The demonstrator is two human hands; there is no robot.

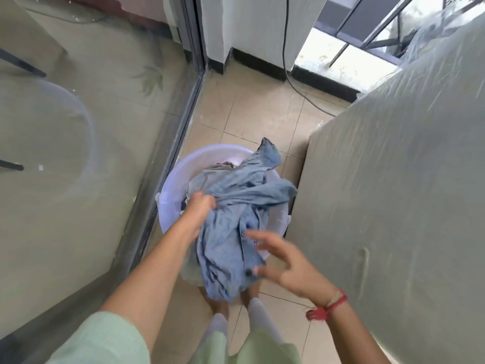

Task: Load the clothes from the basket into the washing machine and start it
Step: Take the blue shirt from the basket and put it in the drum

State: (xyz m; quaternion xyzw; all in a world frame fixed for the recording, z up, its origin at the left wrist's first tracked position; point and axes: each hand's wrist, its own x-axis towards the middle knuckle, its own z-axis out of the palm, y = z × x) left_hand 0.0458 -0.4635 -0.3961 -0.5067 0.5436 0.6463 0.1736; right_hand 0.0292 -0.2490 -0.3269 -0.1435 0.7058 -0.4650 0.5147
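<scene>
Clothes (200,180) lie heaped in the basket (170,179), which stands on the tiled floor (249,114) just ahead of the person's feet (218,306).

Nearest, a pale green sleeve (105,342) covers the left upper arm, and pale trouser legs run down to the feet. On the right wrist there is a red thread (329,307). The right hand (286,266) is blurred, with its fingers spread apart and closed on nothing. It hovers at the near right edge of a blue garment (225,248). I cannot tell whether its thumb touches the cloth.

The blue garment is the top piece of the heap. Its near end hangs over the basket's near rim towards the feet, and its far end is bunched up over the far right rim. The left hand (200,209) is clamped on a fold of it, with the fingers curled into the cloth above the left side of the basket. A paler piece and something dark show beneath, towards the far side.

To the right, just beside the basket, stands a large boxy unit (393,193) under a plastic cover. To the left runs a glass door (78,127) in a dark frame (183,114).

Farther off, a black cable (285,48) drops down the pale wall (252,30) and trails across the floor towards the unit. At the far right a bright opening with dark railings (367,27) shows.
</scene>
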